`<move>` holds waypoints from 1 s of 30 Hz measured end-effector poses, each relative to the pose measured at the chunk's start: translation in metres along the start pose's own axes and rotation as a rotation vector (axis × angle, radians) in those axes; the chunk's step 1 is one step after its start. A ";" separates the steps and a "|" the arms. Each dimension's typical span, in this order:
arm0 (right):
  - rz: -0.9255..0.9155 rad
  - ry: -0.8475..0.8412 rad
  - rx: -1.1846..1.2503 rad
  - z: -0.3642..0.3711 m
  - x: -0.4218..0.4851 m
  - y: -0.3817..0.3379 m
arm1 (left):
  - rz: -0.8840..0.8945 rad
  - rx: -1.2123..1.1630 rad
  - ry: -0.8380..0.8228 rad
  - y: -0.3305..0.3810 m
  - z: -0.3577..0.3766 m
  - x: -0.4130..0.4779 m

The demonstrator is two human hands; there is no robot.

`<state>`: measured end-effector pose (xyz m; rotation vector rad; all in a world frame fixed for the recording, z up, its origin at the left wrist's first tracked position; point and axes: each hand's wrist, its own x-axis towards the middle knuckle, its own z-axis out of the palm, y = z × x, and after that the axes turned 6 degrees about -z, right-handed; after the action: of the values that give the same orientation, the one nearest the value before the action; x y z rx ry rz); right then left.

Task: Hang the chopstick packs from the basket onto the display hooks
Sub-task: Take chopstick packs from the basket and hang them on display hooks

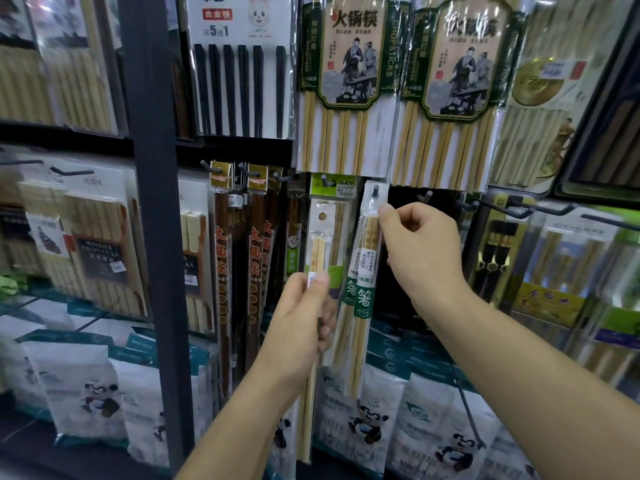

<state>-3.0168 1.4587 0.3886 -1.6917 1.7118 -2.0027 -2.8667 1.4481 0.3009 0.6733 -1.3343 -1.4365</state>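
Note:
My right hand (420,251) pinches the top of a clear chopstick pack with a green label (362,299). The hole in that pack's white header sits over a dark display hook (374,192), and the pack hangs slightly tilted. My left hand (304,323) grips a second pack of light bamboo chopsticks (320,244) upright by its middle. Its punched header hole is free, just left of the first pack. More packs of the same kind hang behind on a hook under a green header (325,183). The basket is out of view.
Empty dark hooks (427,197) stick out to the right of the hung pack. Dark wooden chopstick packs (256,244) hang to the left, large bamboo packs (343,84) above. A dark shelf upright (156,202) stands at left. Panda-printed white bags (367,424) fill the shelf below.

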 end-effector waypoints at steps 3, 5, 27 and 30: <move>0.015 0.010 0.002 -0.003 -0.008 0.000 | 0.014 -0.058 -0.016 0.003 0.002 -0.001; -0.012 -0.030 0.018 -0.003 -0.014 -0.001 | 0.025 -0.037 -0.017 0.004 0.004 -0.003; 0.003 0.004 0.119 0.007 0.008 -0.007 | 0.148 0.096 0.008 -0.001 0.014 0.003; 0.008 0.012 0.114 0.008 0.009 -0.008 | 0.148 0.089 0.012 -0.001 0.014 0.004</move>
<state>-3.0102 1.4508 0.3990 -1.6372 1.5719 -2.0682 -2.8811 1.4499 0.3040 0.6259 -1.4154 -1.2590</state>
